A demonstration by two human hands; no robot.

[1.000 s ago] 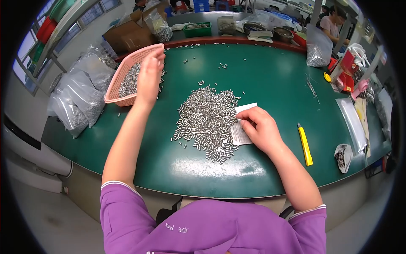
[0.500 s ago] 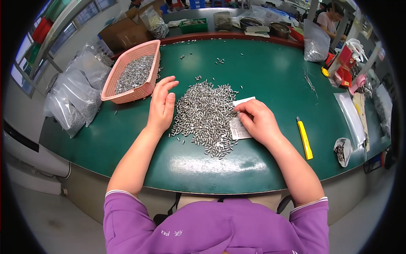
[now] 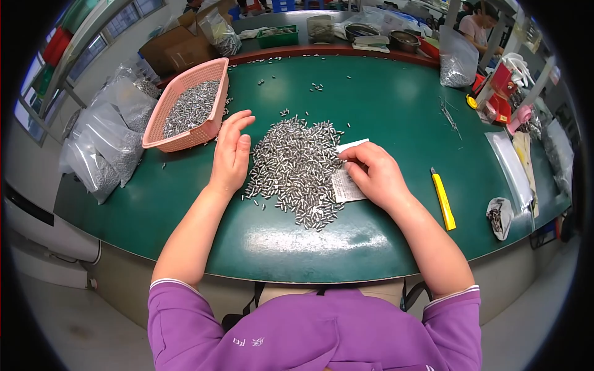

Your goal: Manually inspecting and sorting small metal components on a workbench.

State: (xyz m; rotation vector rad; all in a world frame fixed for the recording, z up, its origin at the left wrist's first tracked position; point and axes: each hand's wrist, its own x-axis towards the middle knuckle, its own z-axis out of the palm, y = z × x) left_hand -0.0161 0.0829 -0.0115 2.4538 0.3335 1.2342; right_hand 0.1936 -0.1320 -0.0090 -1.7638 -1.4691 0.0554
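Observation:
A broad heap of small silvery metal pieces (image 3: 291,167) with pointed ends lies on the green table between my hands. My left hand (image 3: 231,151) stands on edge at the heap's left side, open, its fingers stretched and the thumb apart. At the right edge of the heap my right hand (image 3: 374,173) is closed, thumb and bent fingers around a white printed paper card (image 3: 348,187). The card shows above and below the fingers and borders the heap. Part of it is hidden behind the hand.
A pink basket (image 3: 151,123) of similar pieces stands left, beside filled plastic bags (image 3: 102,148). A yellow utility knife (image 3: 443,201) lies right, near a small white bag (image 3: 499,217) of dark pieces. Loose pieces (image 3: 317,87) dot the far table. A person (image 3: 477,29) sits far right.
The whole view has shifted slightly, moving the scene a little leftward. Both hands keep nearly the same pose beside the heap.

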